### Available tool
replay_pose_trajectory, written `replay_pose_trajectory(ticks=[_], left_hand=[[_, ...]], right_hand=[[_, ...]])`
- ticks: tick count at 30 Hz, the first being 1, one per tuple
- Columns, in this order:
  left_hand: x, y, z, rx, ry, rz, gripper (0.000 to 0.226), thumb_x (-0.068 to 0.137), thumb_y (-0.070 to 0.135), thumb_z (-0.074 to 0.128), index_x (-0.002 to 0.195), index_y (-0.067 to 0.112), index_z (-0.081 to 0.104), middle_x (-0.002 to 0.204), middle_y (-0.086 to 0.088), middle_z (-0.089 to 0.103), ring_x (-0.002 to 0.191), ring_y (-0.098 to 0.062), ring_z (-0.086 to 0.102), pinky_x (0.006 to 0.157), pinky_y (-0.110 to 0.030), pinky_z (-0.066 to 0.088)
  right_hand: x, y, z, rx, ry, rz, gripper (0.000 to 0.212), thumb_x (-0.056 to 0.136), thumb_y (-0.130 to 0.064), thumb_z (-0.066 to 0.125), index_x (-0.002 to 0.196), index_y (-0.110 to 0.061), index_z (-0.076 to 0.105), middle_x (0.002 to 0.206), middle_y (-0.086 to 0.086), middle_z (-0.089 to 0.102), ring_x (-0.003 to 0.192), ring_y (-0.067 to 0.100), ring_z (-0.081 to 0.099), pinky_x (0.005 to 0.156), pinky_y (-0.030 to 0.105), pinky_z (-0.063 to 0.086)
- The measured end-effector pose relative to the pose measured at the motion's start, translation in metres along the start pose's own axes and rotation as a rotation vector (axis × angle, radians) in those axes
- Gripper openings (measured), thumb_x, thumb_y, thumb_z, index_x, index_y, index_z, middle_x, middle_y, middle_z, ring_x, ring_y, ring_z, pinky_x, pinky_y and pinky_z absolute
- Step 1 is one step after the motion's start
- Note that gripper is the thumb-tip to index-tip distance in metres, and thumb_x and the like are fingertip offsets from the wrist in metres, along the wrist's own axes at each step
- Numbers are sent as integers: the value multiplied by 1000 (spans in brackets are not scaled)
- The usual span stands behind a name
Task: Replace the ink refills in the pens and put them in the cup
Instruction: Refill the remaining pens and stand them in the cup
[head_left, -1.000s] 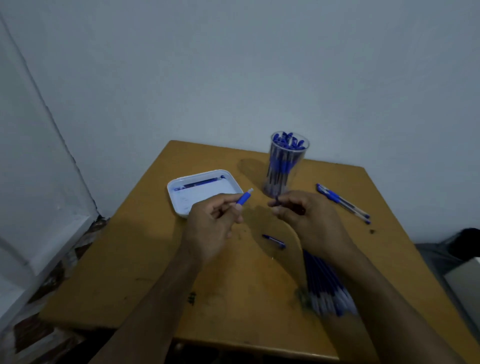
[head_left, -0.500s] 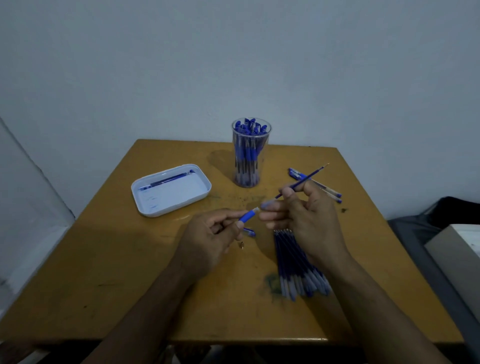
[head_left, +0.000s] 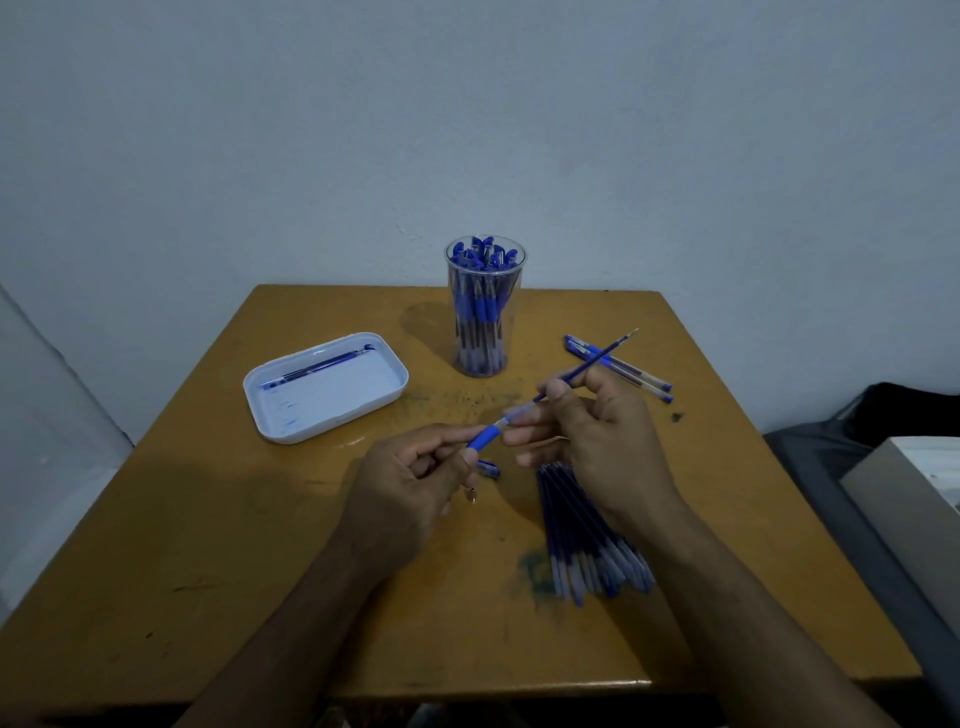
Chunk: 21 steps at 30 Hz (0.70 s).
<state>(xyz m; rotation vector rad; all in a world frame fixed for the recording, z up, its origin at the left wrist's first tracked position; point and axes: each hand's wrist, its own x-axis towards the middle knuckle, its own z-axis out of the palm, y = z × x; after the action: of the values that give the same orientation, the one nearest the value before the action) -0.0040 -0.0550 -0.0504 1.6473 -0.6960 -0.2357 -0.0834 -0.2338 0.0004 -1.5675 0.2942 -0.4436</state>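
Table (head_left: 218, 582): one, wooden, ochre top with ink stains; bears everything listed below
Refill bundle (head_left: 587, 535): one loose heap of blue refills lying under and nearer than the right hand, partly covered by the right wrist; too many overlap for a count
Left hand (head_left: 410, 488): fingers curled, pinching the blue grip piece (head_left: 482, 437) between thumb and fingertips
Small metal bit (head_left: 471, 497): one, on the table just beside the left thumb; too small to tell what it is
Pen cap (head_left: 488, 468): one short blue piece on the table, between the two hands, partly hidden by the left fingers
Right hand (head_left: 597, 436): fingers curled round the held refill (head_left: 587, 368), thumb on top
Held refill: one, thin and blue, tilted up and away to the right, its lower end meeting the clear end of the grip piece, its tip clear of the fingers
Loose pens (head_left: 623, 370): two, lying side by side on the table beyond the right hand, the held refill crossing in front of them
White tray (head_left: 280, 431): one, rounded rectangle, beyond and left of the left hand, well apart from it
Tray contents: one blue stick (head_left: 317, 370) along the far wall, pen or refill I cannot tell; ink smears on the floor
Cup (head_left: 484, 306): one, clear, upright, beyond both hands near the far table edge, packed with blue-capped pens (head_left: 480, 257); count not readable
Obstruction: nothing stands between the hands and the cup
Wall (head_left: 467, 130): pale, plain, behind the table
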Motion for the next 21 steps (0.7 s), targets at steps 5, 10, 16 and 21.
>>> replay_pose_trajectory(ticks=[5,10,16,21], left_hand=[[0,0,0,21,-15,-1,26,98,14,63,121,24,71,80,-4,74,58,-9,60,52,-24,48],[0,1,1,2,-23,6,26,97,13,63,121,21,71,81,-5,74,58,-6,61,51,-21,47],[-1,0,1,32,-31,35,26,97,16,63,121,21,72,80,-3,74,58,-8,60,52,-21,47],[0,-1,2,6,-36,19,26,96,15,64,121,21,72,80,-4,74,57,-9,59,51,-23,48]], right_hand=[[1,-2,-7,4,-81,81,15,103,-12,57,107,-1,67,91,17,75,80,34,74,66,46,61],[-1,-3,-6,81,-23,75,23,101,-20,60,109,1,62,88,17,73,69,31,71,56,41,61],[-3,3,-2,-2,-132,162,24,96,-20,68,97,4,70,88,23,72,62,32,63,49,36,55],[-3,4,2,9,-85,161,31,98,-26,65,95,5,69,85,24,70,58,33,59,45,34,52]])
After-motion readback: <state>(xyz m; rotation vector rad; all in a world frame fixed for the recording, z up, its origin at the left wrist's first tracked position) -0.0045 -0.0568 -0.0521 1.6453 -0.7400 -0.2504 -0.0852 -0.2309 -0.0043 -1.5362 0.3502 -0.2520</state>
